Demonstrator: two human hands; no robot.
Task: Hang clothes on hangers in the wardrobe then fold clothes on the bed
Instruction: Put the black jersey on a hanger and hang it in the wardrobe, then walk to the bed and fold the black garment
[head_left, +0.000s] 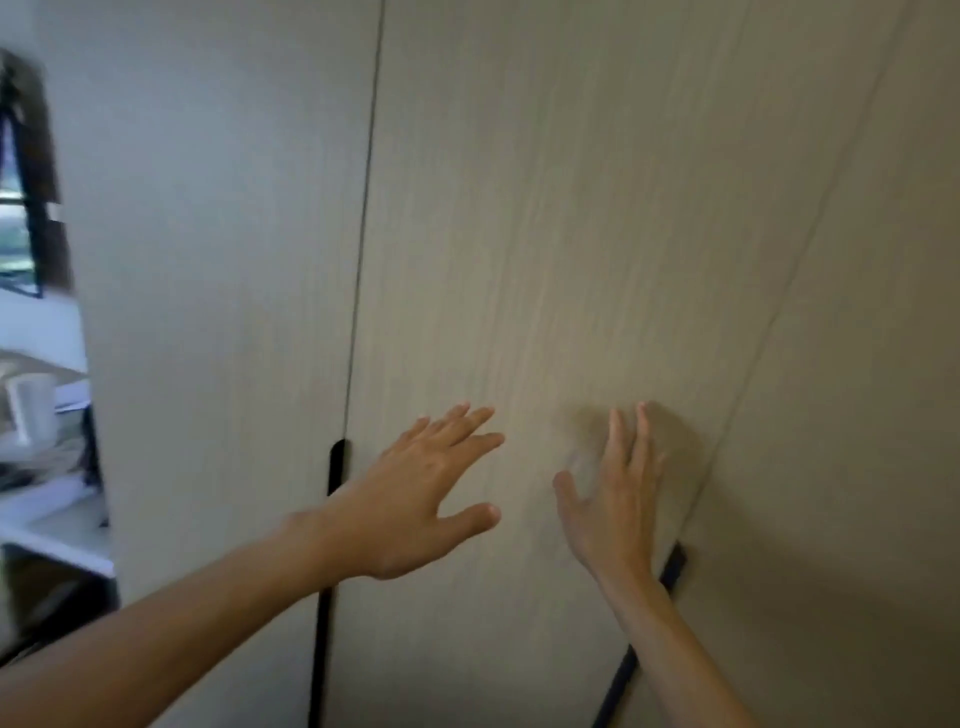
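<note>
A tall wardrobe with pale wood-grain doors fills the view, and its doors are closed. The middle door (545, 234) lies between two thin seams. A black recessed handle strip (332, 519) runs down the left seam, and a second black handle strip (670, 566) runs down the right seam. My left hand (415, 493) is open with fingers spread, held close in front of the middle door. My right hand (613, 499) is open too, its fingertips at the door surface beside the right seam. No clothes or hangers are in view.
At the far left edge a window (21, 208) shows behind the wardrobe's side. Below it a white desk or shelf (57, 525) holds a white cup-like object (31, 410) and other blurred things.
</note>
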